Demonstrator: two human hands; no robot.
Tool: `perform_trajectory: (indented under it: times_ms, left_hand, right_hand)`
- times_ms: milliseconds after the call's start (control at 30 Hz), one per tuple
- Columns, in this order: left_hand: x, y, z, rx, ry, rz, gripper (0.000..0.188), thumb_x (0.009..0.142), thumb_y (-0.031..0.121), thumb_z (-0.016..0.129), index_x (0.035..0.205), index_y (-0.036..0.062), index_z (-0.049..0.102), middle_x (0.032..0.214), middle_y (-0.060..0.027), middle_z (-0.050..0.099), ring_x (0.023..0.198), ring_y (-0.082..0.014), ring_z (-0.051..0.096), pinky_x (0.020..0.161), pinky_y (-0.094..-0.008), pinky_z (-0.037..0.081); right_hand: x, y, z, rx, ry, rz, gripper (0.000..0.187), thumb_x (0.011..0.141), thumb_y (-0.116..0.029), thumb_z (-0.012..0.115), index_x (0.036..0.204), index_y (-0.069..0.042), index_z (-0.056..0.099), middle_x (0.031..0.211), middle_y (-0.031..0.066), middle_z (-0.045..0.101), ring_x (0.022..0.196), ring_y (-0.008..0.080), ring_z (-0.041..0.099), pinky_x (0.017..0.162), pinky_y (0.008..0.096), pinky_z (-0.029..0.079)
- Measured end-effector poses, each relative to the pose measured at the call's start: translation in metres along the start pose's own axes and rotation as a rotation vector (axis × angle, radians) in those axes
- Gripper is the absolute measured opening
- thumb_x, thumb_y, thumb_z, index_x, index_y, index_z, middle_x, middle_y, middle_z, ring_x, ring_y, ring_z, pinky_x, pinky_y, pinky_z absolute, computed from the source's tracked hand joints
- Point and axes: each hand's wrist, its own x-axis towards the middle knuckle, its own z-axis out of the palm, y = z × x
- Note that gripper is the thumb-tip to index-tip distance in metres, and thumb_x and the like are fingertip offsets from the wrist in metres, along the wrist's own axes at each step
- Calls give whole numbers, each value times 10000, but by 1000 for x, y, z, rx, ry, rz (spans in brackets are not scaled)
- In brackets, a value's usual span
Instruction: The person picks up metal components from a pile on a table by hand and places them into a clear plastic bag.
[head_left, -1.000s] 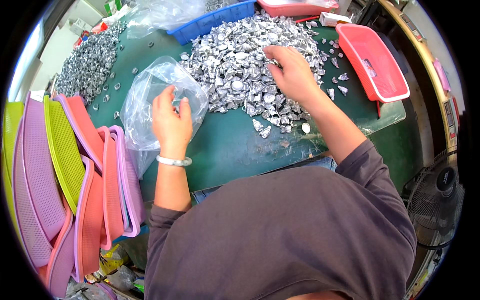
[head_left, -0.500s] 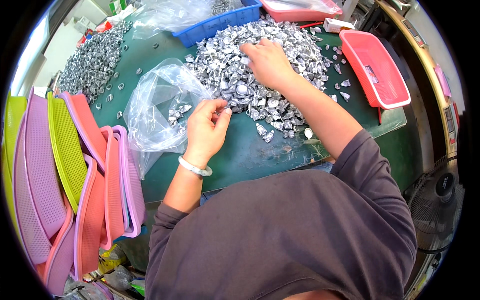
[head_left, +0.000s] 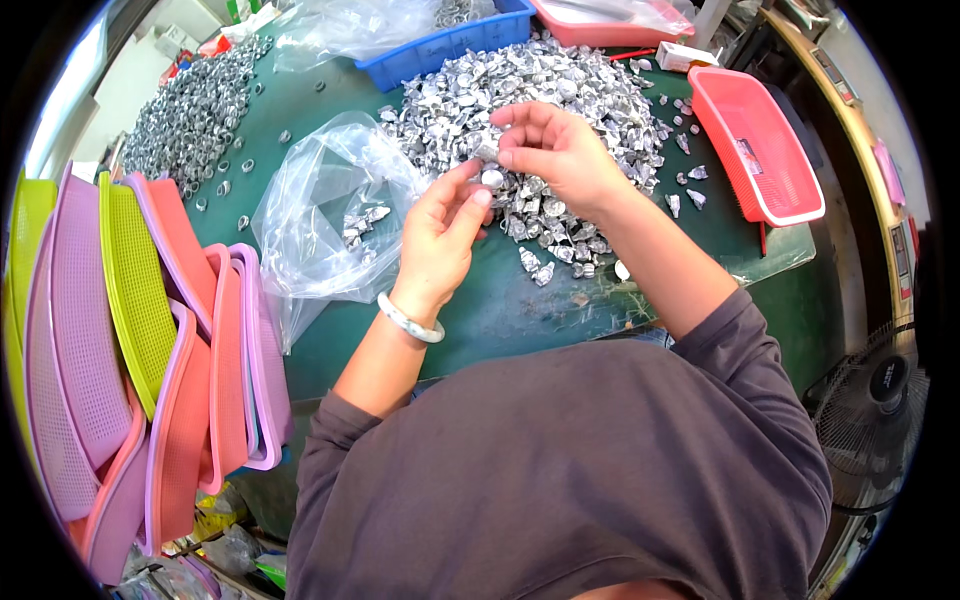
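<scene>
A large heap of small silvery metal pieces (head_left: 600, 110) covers the middle of the green table. Over its near side, my right hand (head_left: 560, 160) pinches one small silvery piece (head_left: 486, 152) between thumb and fingers. My left hand (head_left: 440, 235), a pale bangle (head_left: 410, 320) at its wrist, is raised just below and left of it. Its fingers are curved with a gap to the thumb, and I see nothing held in them. Left of that hand lies a clear plastic bag (head_left: 300, 220) with several similar pieces in it.
Another mound of small metal rings (head_left: 190, 120) lies at the far left. Nested plastic baskets (head_left: 175, 430) crowd the left side. Behind the heap stand a blue crate (head_left: 450, 45) and a pink tray (head_left: 600, 35). A pink basket (head_left: 755, 150) sits right, above a fan (head_left: 870, 420).
My right hand has come back from the heap toward my left hand, now with a small silvery piece in its fingertips. My left hand has moved slightly right and up, away from the bag.
</scene>
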Motion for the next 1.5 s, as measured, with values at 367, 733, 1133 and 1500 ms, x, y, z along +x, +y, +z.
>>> perform_trajectory:
  times_ms: [367, 733, 1133, 1500]
  left_hand:
    - [-2, -3, 8, -155, -36, 5, 128, 856, 78, 538, 963, 9, 553, 873, -48, 604, 763, -116, 581, 646, -234, 471]
    - [-8, 0, 10, -25, -145, 91, 247, 822, -4, 550, 1064, -24, 502, 919, -69, 571, 802, -113, 564, 718, -234, 482]
    - [-12, 3, 10, -262, -118, 16, 274, 801, -26, 570, 1066, -16, 502, 931, -83, 576, 807, -143, 583, 726, -255, 490]
    - [-12, 9, 8, -322, -104, -190, 148, 834, 44, 531, 971, -8, 547, 779, -65, 596, 679, -115, 563, 609, -222, 449]
  right_hand:
    - [-39, -6, 10, -105, 5, -3, 254, 774, 5, 569, 1022, 14, 517, 819, 38, 566, 732, 81, 538, 655, 215, 446]
    - [-47, -9, 0, 119, -13, 54, 336, 779, 35, 559, 1105, 6, 483, 960, 60, 546, 853, 103, 540, 738, 229, 463]
    - [-59, -2, 3, 8, 16, -245, 455, 767, 74, 548, 1196, -15, 427, 1044, 83, 530, 951, 130, 517, 816, 263, 427]
    - [-63, -1, 6, -121, 10, -330, 421, 770, 71, 550, 1173, -11, 455, 993, 81, 560, 911, 128, 538, 777, 261, 443]
